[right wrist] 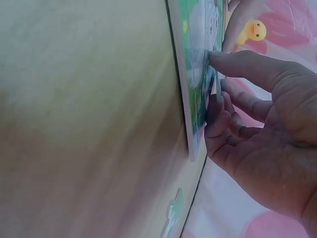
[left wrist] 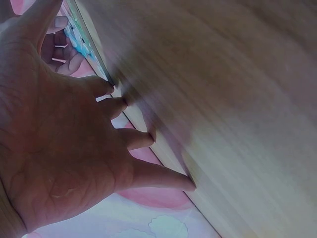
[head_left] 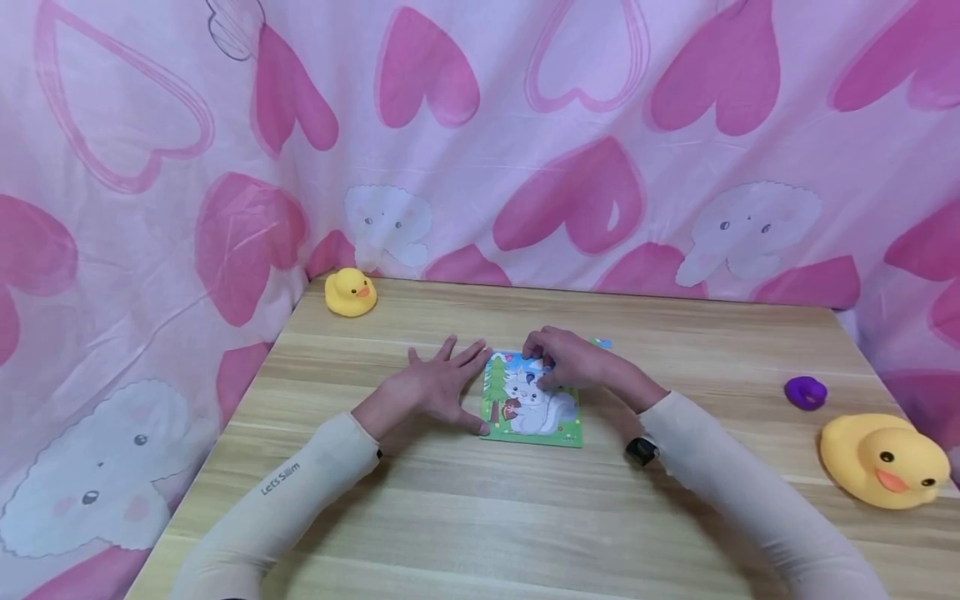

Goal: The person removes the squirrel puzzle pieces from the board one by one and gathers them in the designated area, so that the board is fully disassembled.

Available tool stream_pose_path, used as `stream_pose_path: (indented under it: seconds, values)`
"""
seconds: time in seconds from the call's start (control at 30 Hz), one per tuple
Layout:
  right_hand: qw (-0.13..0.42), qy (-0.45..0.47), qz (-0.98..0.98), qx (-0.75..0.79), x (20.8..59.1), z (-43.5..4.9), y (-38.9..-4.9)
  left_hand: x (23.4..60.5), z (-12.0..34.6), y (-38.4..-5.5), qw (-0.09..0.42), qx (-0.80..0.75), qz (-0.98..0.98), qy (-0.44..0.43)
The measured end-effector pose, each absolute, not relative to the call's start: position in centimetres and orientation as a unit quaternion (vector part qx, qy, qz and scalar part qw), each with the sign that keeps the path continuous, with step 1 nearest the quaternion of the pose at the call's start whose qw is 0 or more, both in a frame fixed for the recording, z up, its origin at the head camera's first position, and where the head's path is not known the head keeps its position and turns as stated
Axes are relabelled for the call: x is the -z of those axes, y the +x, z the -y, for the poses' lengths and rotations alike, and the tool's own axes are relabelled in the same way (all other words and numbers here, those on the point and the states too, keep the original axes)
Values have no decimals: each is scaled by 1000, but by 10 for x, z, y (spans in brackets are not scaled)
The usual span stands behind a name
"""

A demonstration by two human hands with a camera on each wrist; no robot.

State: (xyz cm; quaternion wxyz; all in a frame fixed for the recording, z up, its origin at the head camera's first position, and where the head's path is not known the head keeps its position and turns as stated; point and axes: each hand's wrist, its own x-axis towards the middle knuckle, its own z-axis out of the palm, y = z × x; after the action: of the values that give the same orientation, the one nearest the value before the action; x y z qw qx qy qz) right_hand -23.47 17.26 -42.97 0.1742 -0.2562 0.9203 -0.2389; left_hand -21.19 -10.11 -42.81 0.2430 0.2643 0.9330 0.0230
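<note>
A jigsaw puzzle board [head_left: 495,417] with a white squirrel and a green pine tree lies flat on the table. My left hand [head_left: 438,387] spreads its fingers at the board's left side, the thumb by its lower left corner. In the left wrist view, those fingertips touch the wood. My right hand [head_left: 573,358] reaches over the upper right of the board with bent fingers. Thumb and fingers pinch a puzzle piece [right wrist: 217,85] close over the picture; much of it is hidden by the hand. Behind the right hand lies a loose puzzle piece [head_left: 602,342].
A yellow rubber duck [head_left: 350,293] stands at the table's back left corner. On the right are a small purple duck [head_left: 806,392] and a large yellow duck [head_left: 881,461]. A pink curtain [head_left: 465,167] with hearts hangs behind the wooden table [head_left: 480,517].
</note>
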Motion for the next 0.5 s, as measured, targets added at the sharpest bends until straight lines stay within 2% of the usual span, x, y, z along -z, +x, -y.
stream_pose_path:
  seconds: [0.5]
  values:
    - [111, -212, -930, 279, 422, -216, -231, 429, 102, -211, 237, -29, -934, 267]
